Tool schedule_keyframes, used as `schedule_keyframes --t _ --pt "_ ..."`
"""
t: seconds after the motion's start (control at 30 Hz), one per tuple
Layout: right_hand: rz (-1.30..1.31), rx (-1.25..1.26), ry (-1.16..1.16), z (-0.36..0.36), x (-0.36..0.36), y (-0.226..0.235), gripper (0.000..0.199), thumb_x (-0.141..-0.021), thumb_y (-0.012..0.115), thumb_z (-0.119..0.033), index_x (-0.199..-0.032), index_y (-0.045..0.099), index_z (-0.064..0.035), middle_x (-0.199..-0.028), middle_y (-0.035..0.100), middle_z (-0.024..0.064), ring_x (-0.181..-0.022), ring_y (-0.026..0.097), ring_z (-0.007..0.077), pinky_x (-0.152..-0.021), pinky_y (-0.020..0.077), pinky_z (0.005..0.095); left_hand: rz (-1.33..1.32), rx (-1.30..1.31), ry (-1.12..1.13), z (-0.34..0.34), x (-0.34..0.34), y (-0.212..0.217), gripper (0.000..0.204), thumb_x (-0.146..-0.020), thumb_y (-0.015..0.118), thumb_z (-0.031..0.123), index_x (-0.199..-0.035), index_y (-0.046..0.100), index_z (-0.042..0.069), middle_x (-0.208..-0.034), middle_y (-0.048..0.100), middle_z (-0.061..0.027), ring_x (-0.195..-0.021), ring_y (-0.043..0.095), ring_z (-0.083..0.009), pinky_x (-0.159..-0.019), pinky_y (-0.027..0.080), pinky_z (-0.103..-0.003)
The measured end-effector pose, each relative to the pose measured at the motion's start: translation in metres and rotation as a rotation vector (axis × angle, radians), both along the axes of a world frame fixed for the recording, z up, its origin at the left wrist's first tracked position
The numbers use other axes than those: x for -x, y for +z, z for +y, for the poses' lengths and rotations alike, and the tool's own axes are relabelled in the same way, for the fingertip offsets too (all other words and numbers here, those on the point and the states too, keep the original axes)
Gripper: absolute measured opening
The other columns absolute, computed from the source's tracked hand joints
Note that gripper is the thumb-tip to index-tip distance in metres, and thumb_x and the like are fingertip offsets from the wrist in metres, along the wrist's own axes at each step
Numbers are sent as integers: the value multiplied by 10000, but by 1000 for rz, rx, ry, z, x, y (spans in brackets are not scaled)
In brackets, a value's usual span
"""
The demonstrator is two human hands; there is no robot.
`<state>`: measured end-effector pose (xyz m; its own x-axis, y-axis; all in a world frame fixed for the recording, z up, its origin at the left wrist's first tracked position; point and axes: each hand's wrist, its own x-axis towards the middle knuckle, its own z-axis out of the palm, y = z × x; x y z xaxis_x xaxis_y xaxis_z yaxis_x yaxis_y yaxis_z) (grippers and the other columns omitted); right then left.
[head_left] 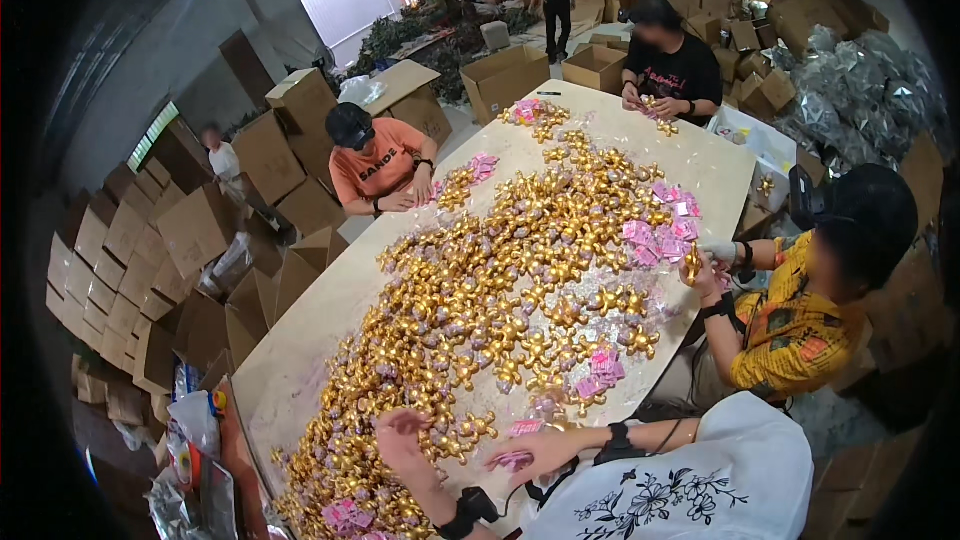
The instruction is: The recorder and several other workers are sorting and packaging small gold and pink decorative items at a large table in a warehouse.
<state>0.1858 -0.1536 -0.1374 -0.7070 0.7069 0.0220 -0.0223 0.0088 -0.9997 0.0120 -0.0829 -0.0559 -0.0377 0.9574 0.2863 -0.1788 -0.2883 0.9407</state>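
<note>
My left hand (402,442) reaches over the near end of a big pile of shiny gold bear-shaped figures (440,340). Its fingers look stretched out and somewhat blurred, with nothing visible in them. To its right, my right hand (540,454) is low over the table and closed on a small pink card (514,461), partly hidden by the fingers. Just beyond it lies another pink card (525,428), and a small stack of pink cards (602,372) sits farther right. More pink cards (347,516) rest among the figures below my left hand.
The pile spreads over a pale table (300,370). A person in orange (380,165), one in black (672,70) and one in yellow (800,325) work around it. Cardboard boxes (195,225) crowd the left; clear plastic bags (850,90) heap at far right.
</note>
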Motion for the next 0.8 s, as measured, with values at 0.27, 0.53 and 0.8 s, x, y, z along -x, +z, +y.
schedule_keyframes --t 0.27,0.53,0.8 --pt "19 2 -157 -12 40 23 588 -711 709 -357 -1123 490 2 -904 592 85 -790 542 127 -686 441 236 -152 -41 360 30 -17 1 282 -906 343 298 -882 476 50 -748 451 -48 -633 457 -129 -579 395 -251" --pt "-136 -205 -592 -3 50 9 434 -706 664 -453 -742 588 -27 -661 539 117 -610 530 248 -535 384 335 615 -308 656 48 -15 -41 114 -852 484 147 -856 496 34 -701 467 -31 -608 443 -126 -532 370 -271" --pt "-138 748 -520 2 45 -9 598 -675 698 -469 -961 472 4 -565 437 9 -365 402 83 -317 260 203 279 112 601 90 2 -165 85 -736 581 61 -700 507 43 -635 474 -24 -530 443 -121 -495 385 -293"
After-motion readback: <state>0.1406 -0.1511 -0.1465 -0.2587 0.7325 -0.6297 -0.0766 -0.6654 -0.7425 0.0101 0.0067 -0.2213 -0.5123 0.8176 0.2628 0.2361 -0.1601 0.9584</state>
